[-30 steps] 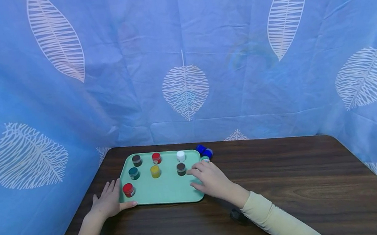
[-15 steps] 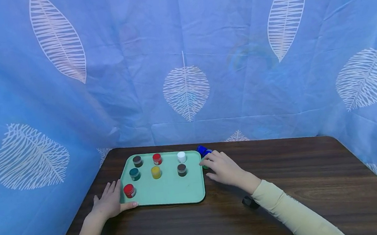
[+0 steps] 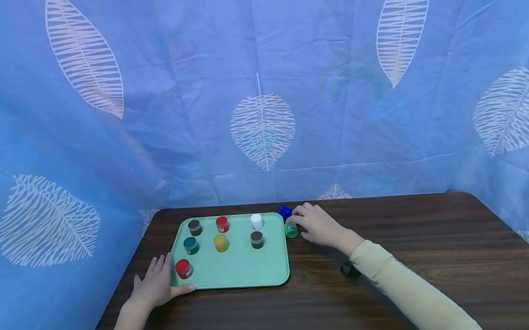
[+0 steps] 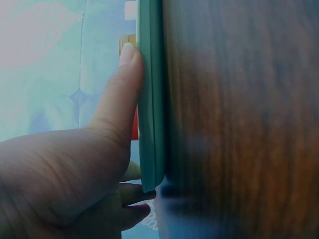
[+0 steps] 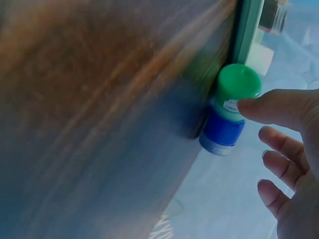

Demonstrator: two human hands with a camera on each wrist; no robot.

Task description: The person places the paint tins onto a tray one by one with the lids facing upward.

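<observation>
My left hand (image 3: pixel 153 286) rests at the near left corner of a mint-green tray (image 3: pixel 237 271), fingers spread along its left side and thumb (image 4: pixel 117 94) on the front rim. Several small paint jars stand on the tray: a yellow jar (image 3: pixel 221 243), a white jar (image 3: pixel 256 221), a teal jar (image 3: pixel 191 245), two red-lidded and two dark brown ones. Just right of the tray, my right hand (image 3: pixel 319 226) hovers with loosely bent, parted fingers beside a green jar (image 3: pixel 291 230) and a blue jar (image 3: pixel 285 211). In the right wrist view the thumb overlaps the green jar's label.
The tray lies on a dark wooden table (image 3: pixel 402 258), toward its back left. Behind and around hangs a blue cloth (image 3: pixel 338 124) with white leaf prints. Black wrist cameras sit under both cuffs.
My right hand has moved right and slightly back, from over the tray's right edge to the jars beside it. The green jar now shows more fully. The left hand stays on the tray.
</observation>
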